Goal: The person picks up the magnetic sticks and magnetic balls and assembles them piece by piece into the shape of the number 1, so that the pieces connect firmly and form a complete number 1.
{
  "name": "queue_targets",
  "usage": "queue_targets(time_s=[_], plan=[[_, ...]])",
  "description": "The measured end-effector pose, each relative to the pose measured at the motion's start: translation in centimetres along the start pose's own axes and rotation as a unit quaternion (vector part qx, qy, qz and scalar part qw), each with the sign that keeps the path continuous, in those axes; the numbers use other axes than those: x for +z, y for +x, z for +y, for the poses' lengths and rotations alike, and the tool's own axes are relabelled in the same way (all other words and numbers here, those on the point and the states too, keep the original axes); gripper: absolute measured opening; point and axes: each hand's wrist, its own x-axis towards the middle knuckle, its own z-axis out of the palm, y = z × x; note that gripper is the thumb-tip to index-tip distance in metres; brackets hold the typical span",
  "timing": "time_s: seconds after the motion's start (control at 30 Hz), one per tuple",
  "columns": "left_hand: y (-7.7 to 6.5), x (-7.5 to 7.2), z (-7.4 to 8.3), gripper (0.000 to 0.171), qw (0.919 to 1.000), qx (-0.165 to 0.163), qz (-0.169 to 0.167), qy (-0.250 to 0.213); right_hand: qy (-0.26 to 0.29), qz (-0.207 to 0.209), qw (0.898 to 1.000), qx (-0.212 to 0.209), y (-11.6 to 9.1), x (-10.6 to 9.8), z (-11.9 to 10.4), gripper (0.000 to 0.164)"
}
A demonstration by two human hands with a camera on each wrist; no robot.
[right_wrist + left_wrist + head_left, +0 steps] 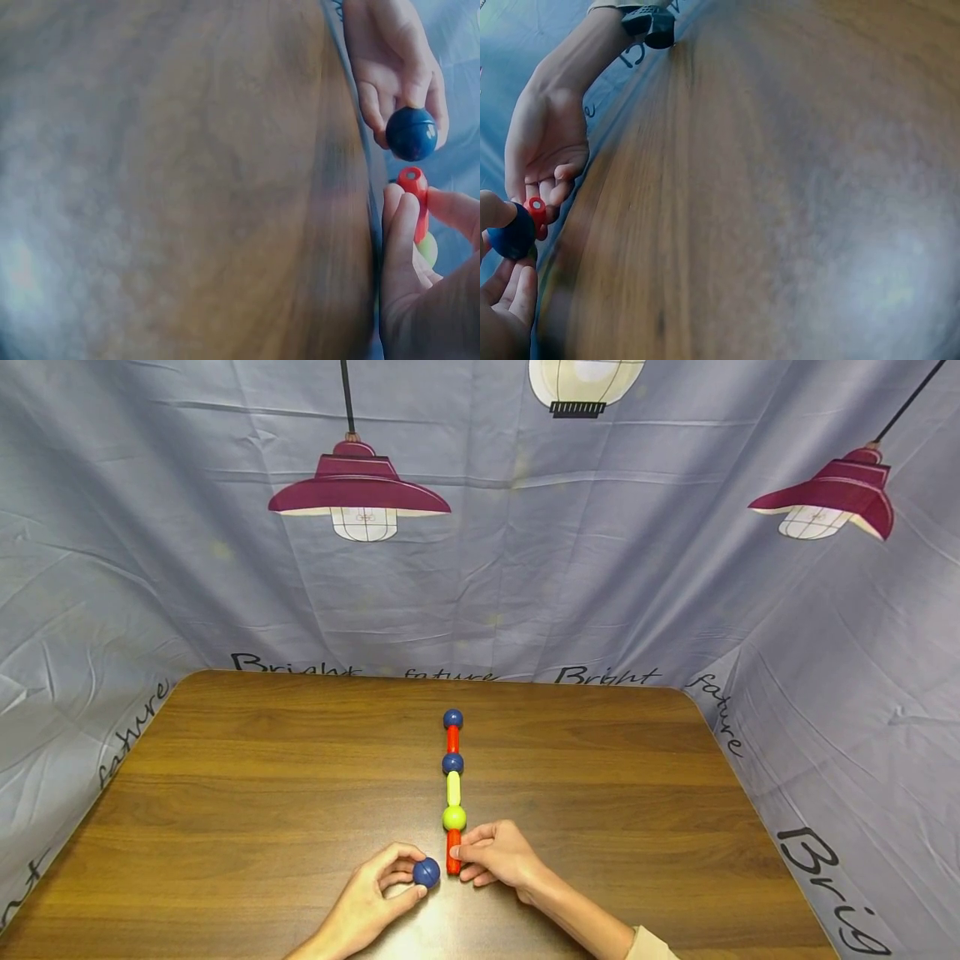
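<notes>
A straight chain of rods and balls runs away from me along the table. From the far end it has a blue ball [453,718], a red rod [453,740], a second blue ball [452,763], a yellow-green rod [453,788], a yellow-green ball [454,817] and a near red rod [453,853]. My right hand [501,857] pinches that near red rod between thumb and fingers. A loose blue ball [426,872] is held by my left hand [375,889], just left of the rod's near end. In the right wrist view the blue ball [412,134] and the red rod's end [412,176] are apart.
The brown wooden table [262,793] spreads to both sides of the chain. Grey-blue curtain [480,593] with printed lamps and lettering hangs behind the table and along its sides. A dark device [651,26] is strapped on the right wrist.
</notes>
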Motion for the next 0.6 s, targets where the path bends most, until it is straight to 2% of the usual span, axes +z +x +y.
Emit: queue_targets(time_s=[0.27, 0.6], plan=[[0.0, 0.5, 0.0, 0.03, 0.9999, 0.0, -0.011, 0.007, 0.008, -0.006, 1.0, -0.001, 0.1, -0.1, -0.1, 0.014], [0.1, 1.3, -0.1, 0.03, 0.9989, 0.031, -0.022, 0.026, -0.003, -0.007, 1.0, -0.005, 0.1, -0.1, -0.1, 0.017]])
